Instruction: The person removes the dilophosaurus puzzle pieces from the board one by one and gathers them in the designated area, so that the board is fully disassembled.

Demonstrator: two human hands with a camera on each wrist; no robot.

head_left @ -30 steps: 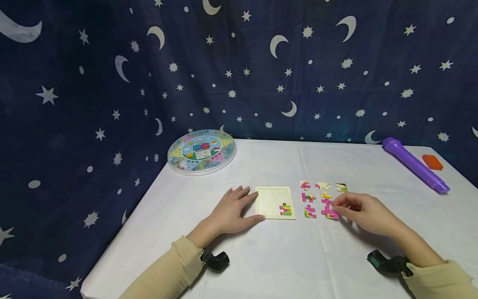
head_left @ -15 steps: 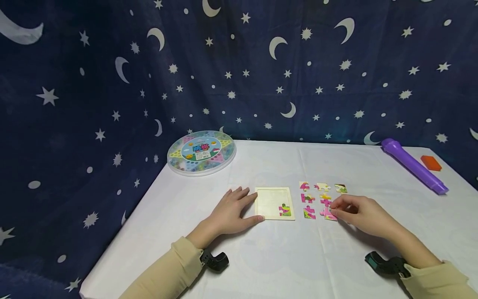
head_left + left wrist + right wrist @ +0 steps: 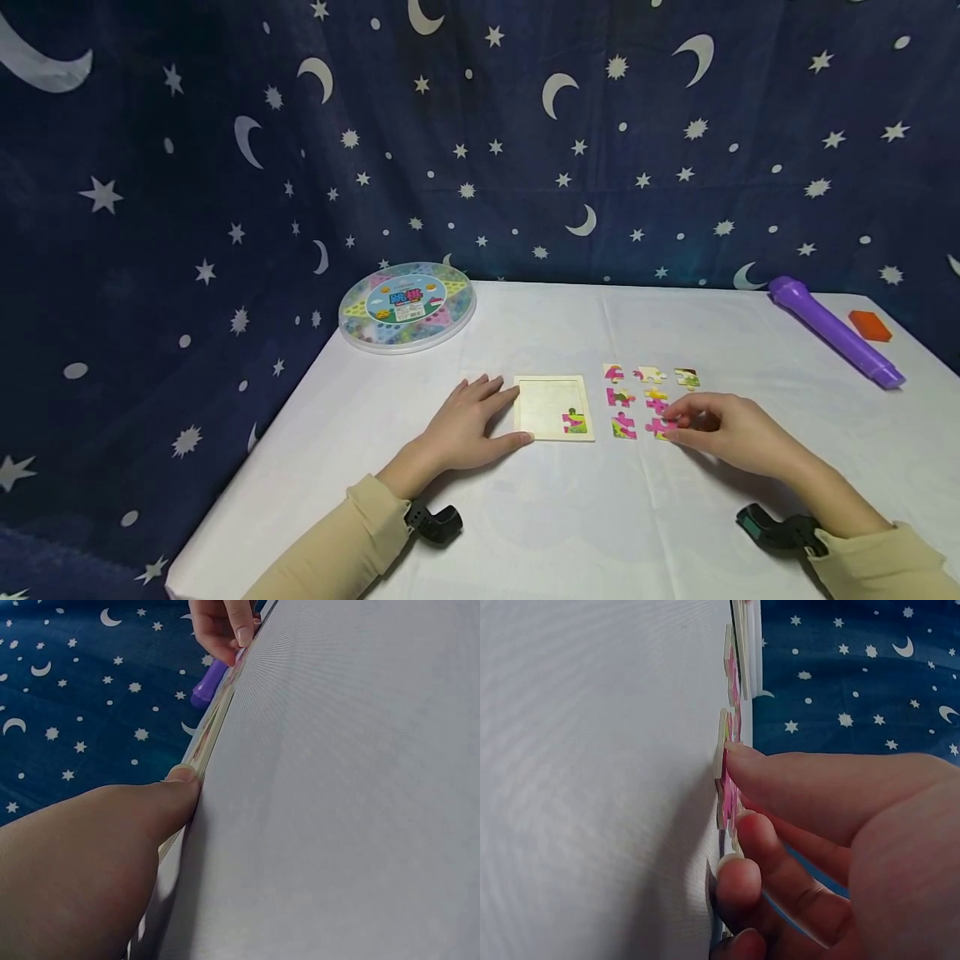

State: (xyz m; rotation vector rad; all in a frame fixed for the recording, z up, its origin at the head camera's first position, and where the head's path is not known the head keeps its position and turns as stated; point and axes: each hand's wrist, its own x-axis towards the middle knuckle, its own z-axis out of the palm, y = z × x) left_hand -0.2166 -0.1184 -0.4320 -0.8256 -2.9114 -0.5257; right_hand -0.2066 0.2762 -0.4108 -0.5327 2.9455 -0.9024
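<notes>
My left hand (image 3: 472,425) lies with fingers spread on the table, its thumb and index finger touching the left edge of a square wooden puzzle tray (image 3: 536,400). One pink and green puzzle piece (image 3: 576,423) sits in the tray's lower right corner. My right hand (image 3: 738,429) holds another pink puzzle piece (image 3: 660,428) low between thumb and index finger, at the lower right of the loose pieces. In the right wrist view the thumb (image 3: 750,761) touches this piece's edge; the index fingertip's contact is partly hidden. Several other loose pieces (image 3: 622,427) lie in rows beside the tray.
A round Chinese checkers box (image 3: 407,307) stands at the back left. At the right lie a purple microphone-shaped tube (image 3: 836,333) and an orange block (image 3: 870,326). White cloth (image 3: 540,525) covers the table, and a dark star-patterned curtain (image 3: 510,133) hangs behind.
The right thumb and index finger have parted slightly around the pink puzzle piece, which has shifted a little away from the piece above it. My left hand and the tray have stayed put.
</notes>
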